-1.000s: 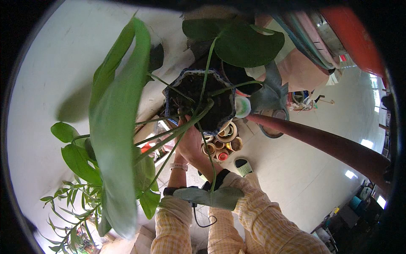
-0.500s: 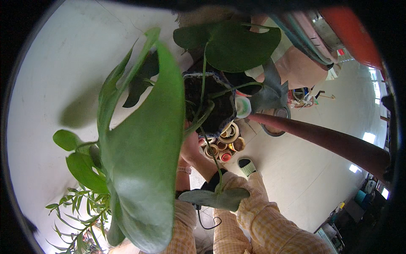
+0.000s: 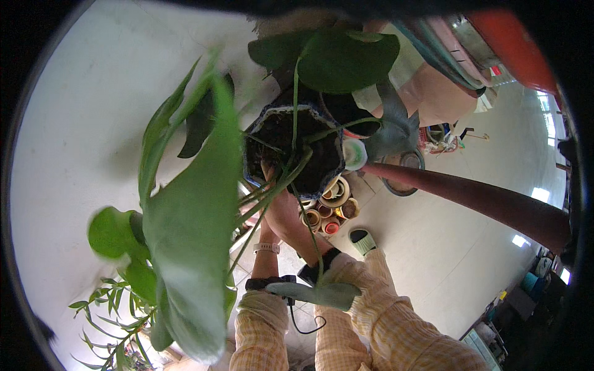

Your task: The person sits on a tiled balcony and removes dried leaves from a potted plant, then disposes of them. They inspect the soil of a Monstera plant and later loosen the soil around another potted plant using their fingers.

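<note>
A dark blue many-sided flowerpot (image 3: 247,157) full of dark soil (image 3: 309,167) stands ahead of me. From it rise long green stems with broad split leaves. One large leaf (image 3: 192,229) covers much of the left side. My right hand (image 3: 282,210) reaches over the pot's near rim, its fingertips at the soil beside the stems; stems partly cover the fingers, and their grip is unclear. My left hand (image 3: 267,234), below a pale wristband (image 3: 266,247), is by the pot's near left side. Leaf and stems hide its fingers.
Several small pots (image 3: 331,210) are grouped on the floor beyond my feet. A reddish-brown pole (image 3: 470,195) slants across the right. A round dark planter (image 3: 405,179) stands behind it. A narrow-leaved plant (image 3: 120,321) is at lower left, and a pale wall at left.
The large leaf has shifted left, uncovering more of the pot and both forearms. My right hand now shows with its fingers at the soil.
</note>
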